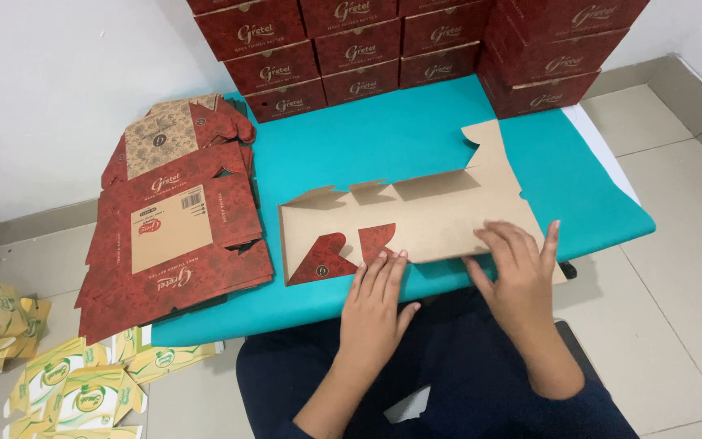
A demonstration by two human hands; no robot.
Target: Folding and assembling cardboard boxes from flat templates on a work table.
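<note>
At 8 o'clock on the floor lay loose yellow-green carton blanks (75, 390). At 9 o'clock, a stack of flat red carton blanks (174, 244) rested on the left end of the teal worktop (383, 138), unfolded.

Centre: one cardboard blank (424, 215) lay brown side up on the worktop, its long panel partly folded, two red flaps turned in at its left end. The left hand (375, 305) pressed flat on the near edge, fingers straight, grip open, holding nothing. The right hand (517, 272) lay spread on the right part of the same blank, palm down, grip likewise open.

At 12 to 1 o'clock, finished red boxes (359, 45) stood stacked along the wall.

Judgement: early stage for this box; first creases made, sides and ends not yet raised.
</note>
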